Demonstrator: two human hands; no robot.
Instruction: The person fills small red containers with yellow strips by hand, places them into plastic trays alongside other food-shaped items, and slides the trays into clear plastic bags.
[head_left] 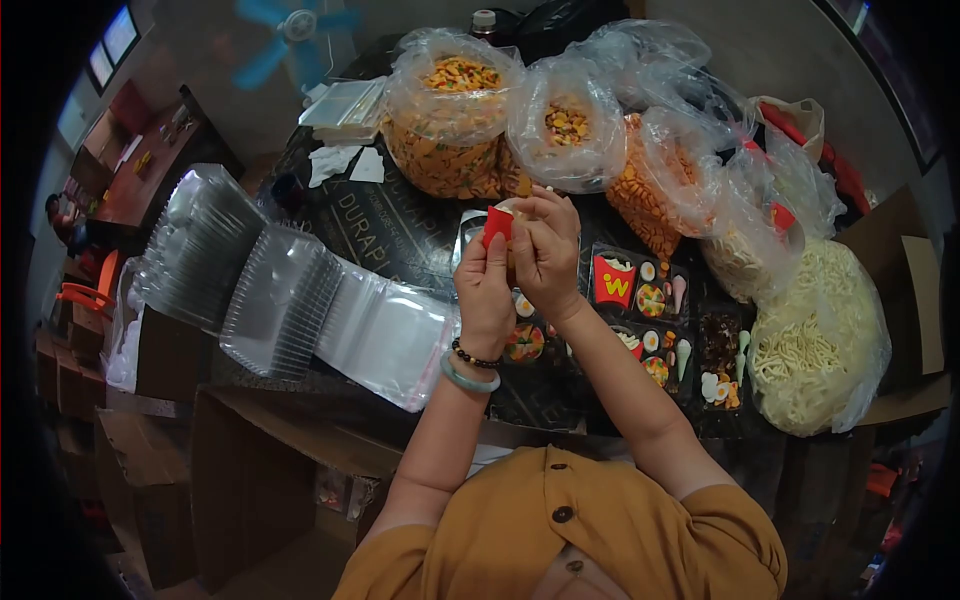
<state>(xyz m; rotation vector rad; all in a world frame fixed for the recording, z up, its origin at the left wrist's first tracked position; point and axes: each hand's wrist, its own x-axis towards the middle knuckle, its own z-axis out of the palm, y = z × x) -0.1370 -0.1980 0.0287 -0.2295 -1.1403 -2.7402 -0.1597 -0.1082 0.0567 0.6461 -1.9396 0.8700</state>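
My left hand (484,288), with a beaded bracelet and a bangle at the wrist, pinches a small red toy fries carton (496,226) between thumb and fingers. Pale stick pieces seem to show at its top. Close against the carton, my right hand (543,250) has its fingers curled together; a small pale tip shows at its fingertips, too small to name. Below and right of the hands lie clear trays (594,318) with toy food: a red fries carton with a yellow letter (613,281), fried eggs (648,271), a pizza (650,299) and a cone (679,291).
Big plastic bags of small orange pieces (440,150) and mixed pieces (567,125) stand behind the hands. A bag of pale sticks (800,350) sits at right. Stacked clear packaging (280,300) and plastic sleeves (385,330) lie left. Cardboard boxes (240,480) stand below the table edge.
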